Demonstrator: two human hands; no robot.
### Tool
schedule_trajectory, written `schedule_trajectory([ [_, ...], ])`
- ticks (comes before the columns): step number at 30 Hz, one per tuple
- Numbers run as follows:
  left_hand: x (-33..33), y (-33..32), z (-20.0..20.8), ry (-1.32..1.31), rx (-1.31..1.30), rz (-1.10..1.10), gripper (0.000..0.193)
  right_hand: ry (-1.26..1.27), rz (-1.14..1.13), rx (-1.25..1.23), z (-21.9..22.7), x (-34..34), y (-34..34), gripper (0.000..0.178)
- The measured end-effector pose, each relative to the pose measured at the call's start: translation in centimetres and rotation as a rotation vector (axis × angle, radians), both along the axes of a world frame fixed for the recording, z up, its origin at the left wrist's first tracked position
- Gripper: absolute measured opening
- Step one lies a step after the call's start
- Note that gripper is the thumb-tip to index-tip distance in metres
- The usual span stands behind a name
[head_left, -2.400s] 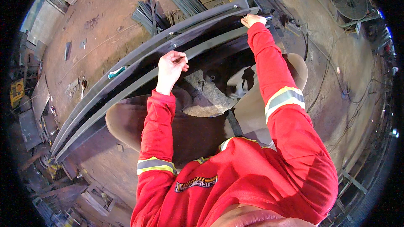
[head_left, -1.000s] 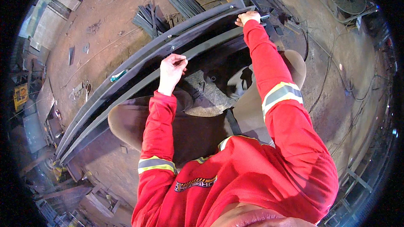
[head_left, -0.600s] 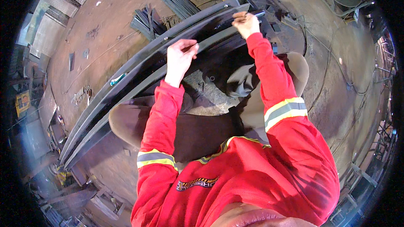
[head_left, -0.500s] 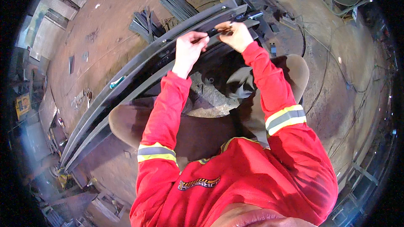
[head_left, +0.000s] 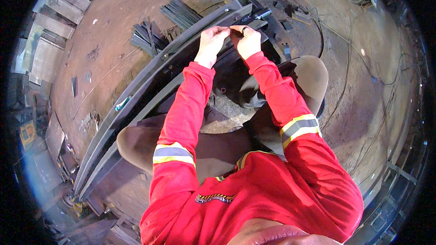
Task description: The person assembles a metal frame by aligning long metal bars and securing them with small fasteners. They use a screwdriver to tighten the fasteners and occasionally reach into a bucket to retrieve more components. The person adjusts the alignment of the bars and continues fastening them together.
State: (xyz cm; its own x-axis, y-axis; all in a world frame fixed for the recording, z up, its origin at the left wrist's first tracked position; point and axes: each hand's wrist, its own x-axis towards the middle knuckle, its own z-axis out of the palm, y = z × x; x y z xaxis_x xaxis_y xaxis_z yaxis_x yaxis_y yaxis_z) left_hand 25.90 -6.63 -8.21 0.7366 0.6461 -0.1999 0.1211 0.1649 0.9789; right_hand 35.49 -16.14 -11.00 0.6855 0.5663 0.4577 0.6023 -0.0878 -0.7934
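Note:
Above a long dark steel beam (head_left: pixel 136 81), my left hand (head_left: pixel 211 44) and my right hand (head_left: pixel 247 41) meet with their fingertips together. Both are closed in a pinch. Whatever lies between the fingers is too small and dark to make out. A ring shows on a finger of the right hand. Just beyond that hand, a shiny metal cylinder (head_left: pixel 262 14) rests at the beam's far end. Bolt-like bright spots dot the beam. Farther down its length lies a small tool with a green handle (head_left: pixel 122 103).
Bundles of dark flat bars (head_left: pixel 180 12) and shorter strips (head_left: pixel 147 38) lie beyond the beam. Cables (head_left: pixel 349 81) cross the floor at the right. Metal panels (head_left: pixel 53 54) stand at the far left. My bent knees (head_left: pixel 311 79) flank the work on the near side.
My right hand has moved left and slightly down, and my left hand a little to the right and up, so the fingertips now meet. The whole view has shifted slightly.

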Motion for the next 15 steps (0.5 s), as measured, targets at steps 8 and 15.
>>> schedule_trajectory([
  [8, 5.2, 4.2, -1.5, 0.214, 1.167, 0.065, 0.03, 0.135, -0.201, -0.257, -1.8, 4.2, 0.9, 0.022],
  [15, 8.4, 5.1, -3.9, 0.504, 1.072, -0.18, 0.035, -0.101, -0.264, -0.456, -2.7, 5.4, 1.6, 0.021],
])
